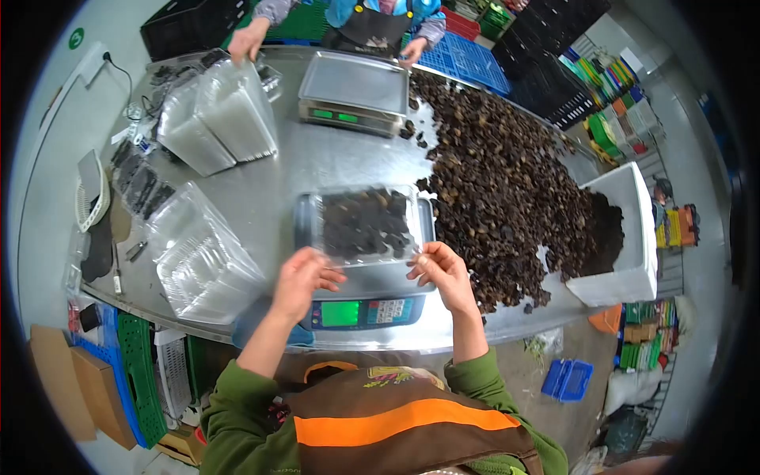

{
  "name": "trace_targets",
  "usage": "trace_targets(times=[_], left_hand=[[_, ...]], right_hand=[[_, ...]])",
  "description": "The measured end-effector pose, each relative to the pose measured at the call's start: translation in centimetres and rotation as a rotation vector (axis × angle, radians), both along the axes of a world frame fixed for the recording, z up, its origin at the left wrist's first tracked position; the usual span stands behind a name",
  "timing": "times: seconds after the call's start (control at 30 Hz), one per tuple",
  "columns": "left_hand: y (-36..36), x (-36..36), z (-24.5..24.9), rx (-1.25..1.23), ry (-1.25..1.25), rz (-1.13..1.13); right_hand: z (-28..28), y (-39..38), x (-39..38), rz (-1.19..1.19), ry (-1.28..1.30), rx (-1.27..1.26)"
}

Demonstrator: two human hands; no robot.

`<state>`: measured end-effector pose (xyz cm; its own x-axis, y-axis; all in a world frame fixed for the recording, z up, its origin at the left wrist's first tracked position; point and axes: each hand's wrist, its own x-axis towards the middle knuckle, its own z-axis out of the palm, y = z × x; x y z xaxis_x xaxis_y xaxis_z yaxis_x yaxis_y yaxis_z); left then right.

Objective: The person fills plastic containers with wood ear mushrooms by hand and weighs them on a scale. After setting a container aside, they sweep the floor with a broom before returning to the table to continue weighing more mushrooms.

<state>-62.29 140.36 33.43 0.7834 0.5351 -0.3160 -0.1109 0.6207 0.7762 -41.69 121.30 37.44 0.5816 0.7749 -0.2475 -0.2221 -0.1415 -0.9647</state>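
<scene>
A clear plastic tray (366,224) of dark brown, crinkled pieces that look like wood ear mushrooms is over the pan of the near scale (356,277). At its front left corner, my left hand (305,277) holds the thin rim with the fingertips, slightly blurred. My right hand (443,273) pinches the front right corner between thumb and fingers. The scale's green display (340,313) is lit, but its figures cannot be read. To the right of the tray, a wide heap of the same dark pieces (499,174) covers the metal table (277,170).
Stacked empty clear trays (207,257) stand left of my left hand, with another stack (218,119) behind. Across the table, a co-worker's hand (249,39) touches that far stack. A second scale (354,91) stands at the back. A white foam box (633,237) lies tipped at right.
</scene>
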Motion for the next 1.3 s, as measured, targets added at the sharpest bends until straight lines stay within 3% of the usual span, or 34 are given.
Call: trace_targets(times=[0.1,0.17,0.23,0.33,0.37,0.43,0.53,0.6,0.63,0.67,0.7,0.77,0.8,0.83,0.87,0.97,1.07,1.2,1.27,1.3], left_hand=[[5.2,-4.6,3.9,0.133,-0.048,0.312],[9.2,-8.2,5.9,0.227,-0.017,0.535],[14.0,-12.0,5.9,0.337,0.013,0.655],[22.6,-16.3,3.2,0.547,0.036,0.798],[22.8,-16.1,3.9,0.54,0.05,0.792],[22.2,-15.0,5.9,0.267,0.135,0.827],[18.6,-16.2,5.6,0.636,0.522,0.485],[15.7,-17.8,5.9,0.986,0.915,-0.045],[13.5,-17.6,5.8,1.082,0.933,-0.169],[12.2,-18.6,3.8,1.216,0.85,-0.193],[10.4,-17.4,4.8,1.242,0.804,-0.221],[11.1,-19.5,2.4,1.303,0.946,-0.349],[11.6,-21.0,0.3,1.316,0.873,-0.244],[9.4,-18.1,3.3,1.43,0.91,-0.323],[6.9,-16.1,6.7,1.552,0.955,-0.378],[7.1,-16.1,5.9,1.614,1.052,-0.367],[7.5,-15.6,6.5,1.568,1.119,-0.274],[8.5,-15.8,5.3,1.475,1.064,-0.21],[9.1,-15.6,5.3,1.653,1.07,-0.442],[8.7,-15.4,5.7,1.663,1.066,-0.448]], right_hand=[[1.6,2.1,-1.5,0.168,-0.087,0.107],[-0.9,1.5,-1.3,0.234,-0.153,-0.063],[-3.1,0.7,-1.5,0.208,-0.098,-0.227],[-4.1,0.6,-1.8,0.164,-0.068,-0.224],[-3.8,0.8,-1.8,0.159,-0.062,-0.237],[-3.6,0.7,-1.8,0.156,-0.108,-0.232],[-4.7,-2.0,-1.2,0.125,-0.125,-0.246],[-5.8,-4.1,-1.1,0.085,-0.089,-0.259],[-6.7,-5.3,-1.3,0.044,-0.084,-0.281],[-7.3,-6.2,-1.6,0.068,-0.075,-0.277],[-7.6,-7.1,-2.1,0.06,-0.039,-0.343],[-9.7,-8.9,-3.8,-0.036,0.002,-0.28],[-11.0,-9.9,-4.4,-0.01,-0.138,-0.341],[-11.9,-10.8,-4.7,0.043,-0.279,-0.398],[-12.0,-11.8,-5.1,0.01,-0.238,-0.44],[-13.9,-14.1,-6.0,-0.074,-0.17,-0.464],[-15.6,-16.4,-6.6,-0.235,-0.282,-0.516],[-16.2,-18.5,-6.2,-0.313,-0.215,-0.57],[-16.1,-19.2,-5.8,-0.412,-0.176,-0.607],[-16.4,-19.5,-5.6,-0.421,-0.171,-0.604]])
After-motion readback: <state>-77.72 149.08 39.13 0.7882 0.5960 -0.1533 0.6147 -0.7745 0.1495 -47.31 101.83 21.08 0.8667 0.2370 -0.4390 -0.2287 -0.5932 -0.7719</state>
